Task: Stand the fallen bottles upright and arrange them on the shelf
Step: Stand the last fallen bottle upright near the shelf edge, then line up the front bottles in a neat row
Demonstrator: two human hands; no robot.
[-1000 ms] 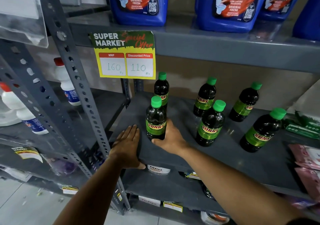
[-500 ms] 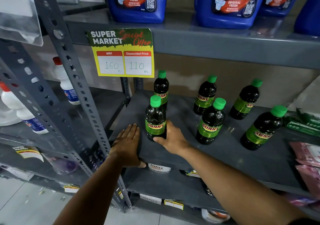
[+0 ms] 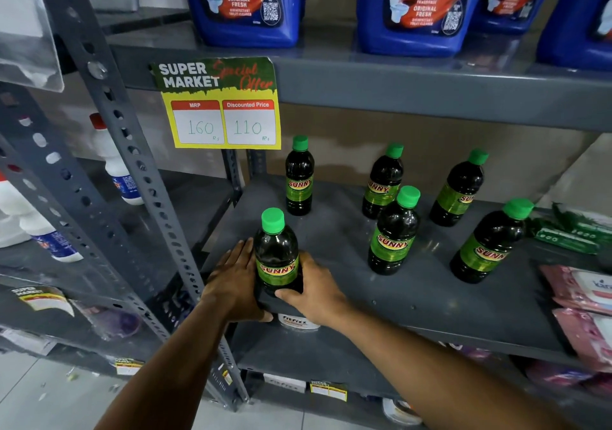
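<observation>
Several dark SUNNY bottles with green caps stand upright on the grey shelf [image 3: 414,300]. The nearest bottle [image 3: 276,257] stands at the shelf's front left corner. My right hand [image 3: 314,292] wraps its base from the right. My left hand [image 3: 236,279] lies flat against the bottle's left side and over the shelf edge. One bottle [image 3: 299,178] stands behind it. Two more bottles [image 3: 394,231] [image 3: 382,183] stand mid-shelf, and a further pair [image 3: 458,189] [image 3: 488,244] to the right.
A yellow price sign [image 3: 220,105] hangs from the upper shelf, which carries blue TOTAL CLEAN jugs [image 3: 246,2]. Pink packets [image 3: 583,300] and green packets [image 3: 569,234] lie at the shelf's right end. A perforated grey upright [image 3: 132,165] stands left, with white bottles [image 3: 114,161] beyond it.
The nearest bottle has slid toward the shelf's front edge under my right hand. My left hand has closed in against the bottle's left side.
</observation>
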